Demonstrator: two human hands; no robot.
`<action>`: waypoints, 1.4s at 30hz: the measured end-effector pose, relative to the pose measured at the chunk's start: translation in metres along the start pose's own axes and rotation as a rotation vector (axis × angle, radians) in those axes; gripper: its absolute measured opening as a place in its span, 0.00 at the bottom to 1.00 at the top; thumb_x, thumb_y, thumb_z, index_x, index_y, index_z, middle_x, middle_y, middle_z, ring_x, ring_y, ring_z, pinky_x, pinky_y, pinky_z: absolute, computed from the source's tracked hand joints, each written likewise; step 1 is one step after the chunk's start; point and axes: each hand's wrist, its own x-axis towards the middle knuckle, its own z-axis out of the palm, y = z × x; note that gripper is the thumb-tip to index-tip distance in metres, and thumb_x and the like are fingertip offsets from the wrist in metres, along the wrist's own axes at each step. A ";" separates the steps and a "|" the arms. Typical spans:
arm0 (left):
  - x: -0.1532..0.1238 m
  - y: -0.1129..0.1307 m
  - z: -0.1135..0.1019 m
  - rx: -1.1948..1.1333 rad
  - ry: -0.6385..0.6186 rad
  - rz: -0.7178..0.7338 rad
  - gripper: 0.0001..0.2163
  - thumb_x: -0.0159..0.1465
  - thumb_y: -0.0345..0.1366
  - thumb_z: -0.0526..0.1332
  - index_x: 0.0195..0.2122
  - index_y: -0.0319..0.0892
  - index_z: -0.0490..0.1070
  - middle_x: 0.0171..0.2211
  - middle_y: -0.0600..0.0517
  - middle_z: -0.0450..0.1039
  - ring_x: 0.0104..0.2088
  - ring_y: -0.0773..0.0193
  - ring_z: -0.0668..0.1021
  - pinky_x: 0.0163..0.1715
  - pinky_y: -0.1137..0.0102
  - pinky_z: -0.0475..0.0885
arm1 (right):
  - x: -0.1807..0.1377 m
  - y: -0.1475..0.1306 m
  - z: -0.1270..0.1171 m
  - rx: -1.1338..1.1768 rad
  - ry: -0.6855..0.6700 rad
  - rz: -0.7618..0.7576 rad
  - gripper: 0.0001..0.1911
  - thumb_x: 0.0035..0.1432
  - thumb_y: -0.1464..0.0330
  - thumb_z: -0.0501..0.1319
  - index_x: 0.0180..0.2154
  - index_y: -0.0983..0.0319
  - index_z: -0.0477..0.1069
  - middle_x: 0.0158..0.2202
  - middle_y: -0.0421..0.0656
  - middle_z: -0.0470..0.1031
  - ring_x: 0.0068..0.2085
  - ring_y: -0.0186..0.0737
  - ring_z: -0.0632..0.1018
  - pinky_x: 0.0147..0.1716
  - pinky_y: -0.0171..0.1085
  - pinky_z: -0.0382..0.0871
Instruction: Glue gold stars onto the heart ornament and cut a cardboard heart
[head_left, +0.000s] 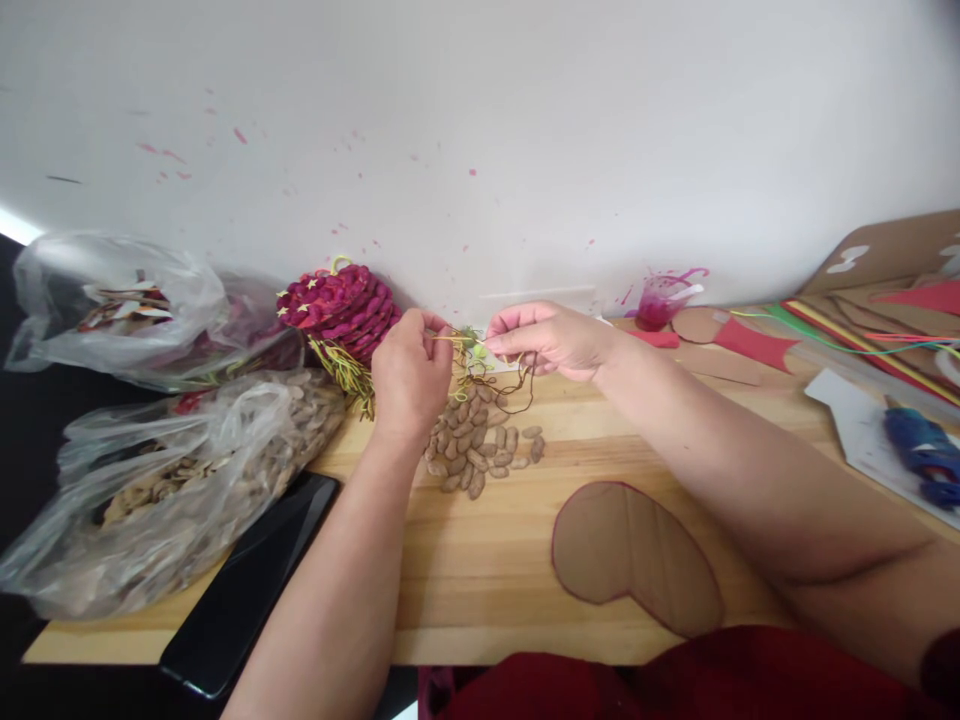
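Observation:
My left hand [409, 375] and my right hand [551, 338] are both pinched on a thin yellow-green thread [463, 342] stretched between them, just above the wooden table [480, 580]. Tangled dark and yellow strands [504, 385] hang from it. Directly below lies a pile of several tan peanut shells [478, 445]. To the left of my left hand sits a round magenta shell ornament [341, 305] with yellow fringe and small yellow stars.
A clear bag of shells [172, 490] and another plastic bag [120, 310] lie at the left. A black phone [247, 590] overhangs the front edge. A brown cardboard cut-out [634, 555] lies in front; red and brown paper pieces [750, 342], a pink cup [660, 300] and a blue tool [922, 455] sit right.

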 end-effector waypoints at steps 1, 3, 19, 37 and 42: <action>0.000 0.000 0.000 0.009 -0.001 -0.006 0.05 0.64 0.35 0.58 0.36 0.42 0.73 0.21 0.56 0.65 0.23 0.65 0.67 0.29 0.70 0.60 | 0.000 0.000 0.000 -0.001 -0.004 0.001 0.08 0.52 0.69 0.68 0.30 0.62 0.69 0.27 0.37 0.68 0.22 0.26 0.62 0.18 0.29 0.47; 0.000 -0.001 0.000 0.021 -0.002 -0.024 0.04 0.63 0.34 0.59 0.36 0.42 0.73 0.21 0.57 0.64 0.23 0.66 0.68 0.29 0.70 0.61 | 0.000 0.001 0.000 -0.009 0.002 -0.009 0.09 0.53 0.68 0.68 0.30 0.62 0.69 0.27 0.37 0.68 0.22 0.26 0.62 0.17 0.28 0.47; 0.007 0.001 -0.018 -0.707 -0.475 -0.188 0.21 0.56 0.32 0.65 0.52 0.39 0.74 0.33 0.51 0.76 0.29 0.67 0.75 0.30 0.72 0.66 | 0.004 0.005 0.003 -0.037 0.059 -0.022 0.16 0.49 0.61 0.72 0.30 0.63 0.68 0.24 0.36 0.66 0.22 0.26 0.61 0.17 0.29 0.45; 0.007 -0.005 -0.010 -0.897 -0.585 -0.310 0.12 0.55 0.31 0.69 0.41 0.38 0.77 0.32 0.48 0.82 0.36 0.62 0.82 0.38 0.70 0.72 | 0.006 0.008 0.000 0.143 0.030 0.008 0.20 0.44 0.61 0.75 0.30 0.64 0.69 0.23 0.36 0.68 0.18 0.22 0.56 0.18 0.30 0.37; 0.007 -0.004 -0.004 -0.769 -0.476 -0.237 0.10 0.55 0.28 0.68 0.39 0.40 0.77 0.29 0.51 0.81 0.33 0.63 0.82 0.35 0.70 0.72 | 0.007 0.010 -0.001 0.214 0.012 0.017 0.18 0.45 0.63 0.75 0.30 0.64 0.69 0.23 0.36 0.69 0.18 0.21 0.54 0.17 0.29 0.38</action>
